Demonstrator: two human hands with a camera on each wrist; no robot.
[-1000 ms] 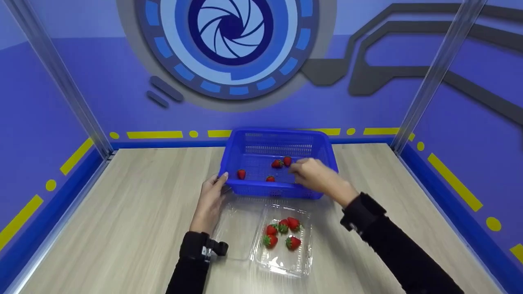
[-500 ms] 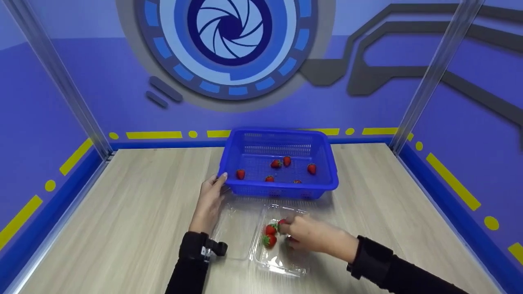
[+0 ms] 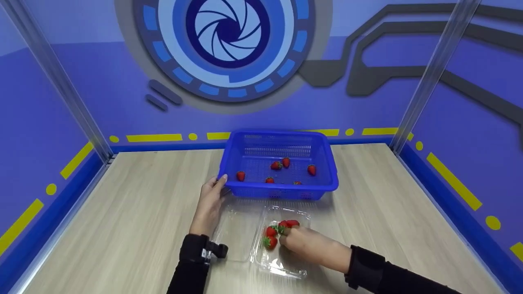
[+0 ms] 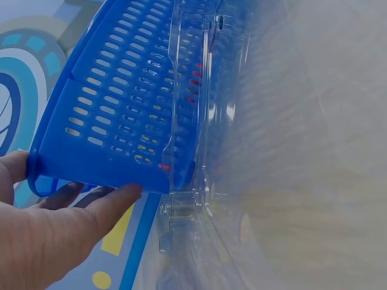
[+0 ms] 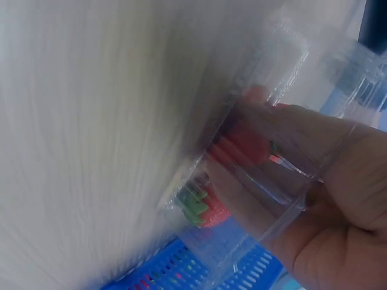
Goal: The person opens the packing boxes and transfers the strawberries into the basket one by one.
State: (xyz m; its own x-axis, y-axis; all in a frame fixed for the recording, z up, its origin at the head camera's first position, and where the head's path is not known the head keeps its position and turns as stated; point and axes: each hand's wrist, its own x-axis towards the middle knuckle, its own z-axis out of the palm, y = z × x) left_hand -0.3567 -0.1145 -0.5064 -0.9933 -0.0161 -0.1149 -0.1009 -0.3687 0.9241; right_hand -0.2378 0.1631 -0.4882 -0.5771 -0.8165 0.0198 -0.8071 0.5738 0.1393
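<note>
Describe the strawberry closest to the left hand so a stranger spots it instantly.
Find the blue basket on the table. Look inside its left end, where the left hand grips it. It's the lone red strawberry there; the basket's other strawberries all lie further right.

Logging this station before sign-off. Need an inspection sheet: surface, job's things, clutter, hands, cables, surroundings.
Surface: pale wood-grain table.
Job's things: blue basket, six strawberries visible in it; clear container, lid open, several strawberries inside, some possibly hidden.
Clutter: nothing seen.
Hands: left hand grips the basket's near left corner; right hand is at the container, fingers and thumb around a strawberry.
Cables: nothing seen.
Surroundings: blue-purple panels with yellow marks; metal posts at the corners.
</note>
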